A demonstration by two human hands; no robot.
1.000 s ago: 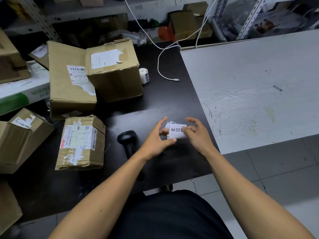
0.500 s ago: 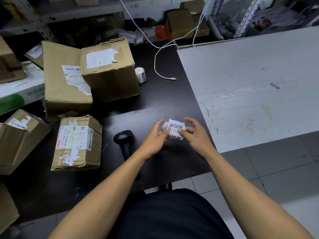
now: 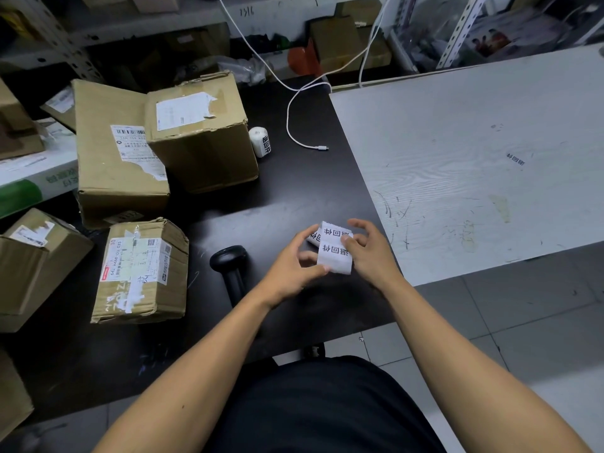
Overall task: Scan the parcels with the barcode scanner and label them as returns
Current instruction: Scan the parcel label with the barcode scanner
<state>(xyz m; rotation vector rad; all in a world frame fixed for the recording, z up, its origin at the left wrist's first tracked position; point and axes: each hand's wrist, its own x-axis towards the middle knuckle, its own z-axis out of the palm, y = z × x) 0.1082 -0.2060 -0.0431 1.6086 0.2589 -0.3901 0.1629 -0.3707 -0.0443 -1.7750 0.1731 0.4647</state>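
Observation:
Both hands hold a white strip of return labels point(image 3: 335, 251) printed with black characters, just above the black table point(image 3: 294, 197). My left hand point(image 3: 292, 266) pinches the strip's lower left edge; my right hand point(image 3: 367, 248) pinches its right side. The black barcode scanner point(image 3: 230, 266) lies on the table left of my left hand. A small taped parcel point(image 3: 140, 269) sits further left. Two larger cardboard parcels point(image 3: 119, 152) point(image 3: 202, 132) stand behind it.
A roll of labels point(image 3: 260, 141) stands by the big box, next to a white cable point(image 3: 294, 125). More boxes point(image 3: 32, 263) crowd the left edge. A scuffed white table point(image 3: 474, 152) adjoins on the right. Shelving runs along the back.
The label strip has been unfolded and pulled longer between my hands, now showing two printed labels. The camera view shifted slightly; parcels and scanner stayed put.

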